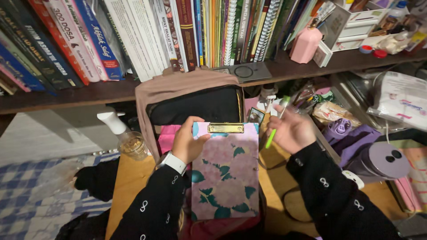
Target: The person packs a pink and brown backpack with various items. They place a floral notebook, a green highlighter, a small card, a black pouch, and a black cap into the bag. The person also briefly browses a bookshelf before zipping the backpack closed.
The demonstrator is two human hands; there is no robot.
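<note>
Between the left hand (187, 143) and the right hand (291, 131) the clipboard (225, 171) fills the gap; only a narrow strip of bare wood (272, 178) shows to its right, under the right wrist. Just beyond both hands a black bag (195, 106) in brown cloth blocks the way, with the shelf edge (89, 93) and packed books (178, 31) above it. Left of the left hand a glass bottle (131, 142) stands near; the tabletop in front of it lies open. Right of the right hand clutter crowds close: a snack packet (333, 113), purple items (356, 149) and a round purple lid (387, 160). A loose cable (284, 200) loops on the wood below the right forearm.
</note>
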